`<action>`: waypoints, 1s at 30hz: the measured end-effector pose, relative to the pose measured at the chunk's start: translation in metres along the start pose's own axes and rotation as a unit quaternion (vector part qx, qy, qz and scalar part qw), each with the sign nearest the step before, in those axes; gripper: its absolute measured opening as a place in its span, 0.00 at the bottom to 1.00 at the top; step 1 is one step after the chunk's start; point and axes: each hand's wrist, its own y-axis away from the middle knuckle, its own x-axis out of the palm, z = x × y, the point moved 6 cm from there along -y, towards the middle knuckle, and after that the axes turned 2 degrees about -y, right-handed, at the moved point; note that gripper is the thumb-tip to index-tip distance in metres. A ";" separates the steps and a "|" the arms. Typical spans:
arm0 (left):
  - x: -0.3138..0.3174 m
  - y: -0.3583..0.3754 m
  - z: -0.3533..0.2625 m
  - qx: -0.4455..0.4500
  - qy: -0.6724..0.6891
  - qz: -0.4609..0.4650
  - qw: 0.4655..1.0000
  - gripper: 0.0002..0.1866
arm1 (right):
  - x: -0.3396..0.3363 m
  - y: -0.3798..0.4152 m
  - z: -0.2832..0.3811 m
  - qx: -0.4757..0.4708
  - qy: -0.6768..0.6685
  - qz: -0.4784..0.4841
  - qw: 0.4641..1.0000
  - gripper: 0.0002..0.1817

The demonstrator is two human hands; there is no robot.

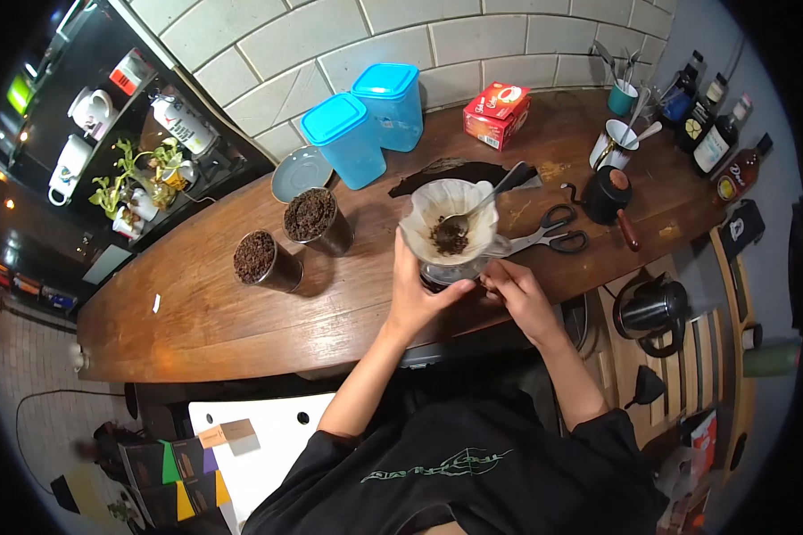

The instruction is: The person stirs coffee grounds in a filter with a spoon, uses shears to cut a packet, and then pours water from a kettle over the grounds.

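Observation:
A transparent coffee dripper [453,273] is held over the wooden counter's front edge. Inside it sits a pale fluted paper filter [421,220] with dark coffee grounds [447,241] at the bottom. A metal spoon [509,181] rests in the filter, its bowl on the grounds and its handle leaning to the upper right. My left hand [414,296] wraps round the dripper's left side, thumb across the front. My right hand [519,300] is closed with fingers pinched at the dripper's right side, by its handle; the exact contact is partly hidden. Scissors [549,234] lie just beyond my right hand.
Two cups of dark grounds [272,263] stand left on the counter [187,312]. Behind are a grey plate [302,175], blue-lidded containers [346,147], a dark strip [419,176] and a red box [498,116]. A grinder [608,196], utensil cups and bottles [721,134] stand right.

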 end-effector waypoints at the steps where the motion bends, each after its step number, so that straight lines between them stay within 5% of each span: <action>1: 0.002 -0.003 -0.015 0.042 -0.087 0.011 0.995 0.50 | 0.001 0.002 -0.002 0.026 -0.019 -0.024 0.999 0.18; 5: 0.002 0.000 -0.026 0.019 -0.017 -0.031 0.999 0.50 | -0.001 0.003 -0.008 0.039 -0.021 -0.022 0.999 0.15; 14: -0.002 -0.003 -0.025 0.040 -0.078 -0.045 0.995 0.50 | 0.000 0.001 0.005 -0.009 0.078 -0.028 0.997 0.16; 17: -0.003 -0.002 -0.027 0.081 -0.130 -0.025 0.988 0.59 | -0.001 0.002 0.027 -0.109 0.206 -0.079 0.969 0.13; 25: -0.008 0.005 -0.019 0.045 -0.198 -0.079 0.976 0.58 | -0.053 0.003 0.081 -0.119 0.200 -0.077 0.970 0.11; 30: -0.004 0.016 -0.001 0.045 -0.219 -0.052 0.973 0.63 | -0.074 0.032 0.152 -0.337 0.297 -0.178 0.876 0.08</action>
